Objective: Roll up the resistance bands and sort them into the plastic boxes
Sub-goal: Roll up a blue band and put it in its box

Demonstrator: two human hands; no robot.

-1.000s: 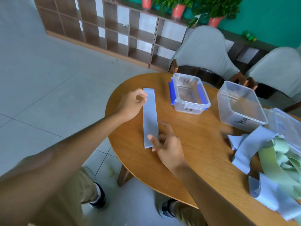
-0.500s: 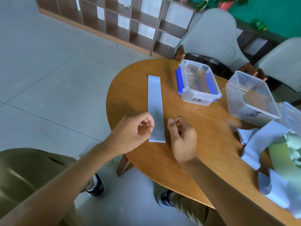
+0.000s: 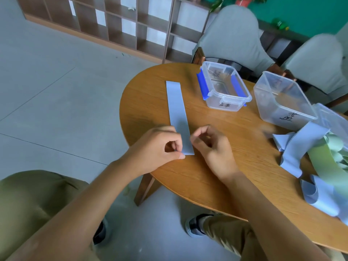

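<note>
A pale blue resistance band [image 3: 178, 110] lies flat and straight on the round wooden table [image 3: 222, 178]. My left hand [image 3: 160, 149] pinches the band's near left corner between thumb and fingers. My right hand [image 3: 212, 147] hovers at the band's near right edge with fingers curled; whether it touches the band I cannot tell. Beyond the band stand a clear plastic box with blue clips [image 3: 224, 87] and a larger clear plastic box [image 3: 282, 100], both with handwritten labels.
A heap of blue bands [image 3: 297, 147] and green bands [image 3: 327, 162] lies at the table's right side beside a clear lid [image 3: 333, 121]. Two covered chairs [image 3: 231, 34] stand behind the table, with open shelving [image 3: 113, 21] along the wall.
My left hand came from the band's far end down to its near end. My right hand lifted off the band's near end and curled beside it. The camera tilted downward.
</note>
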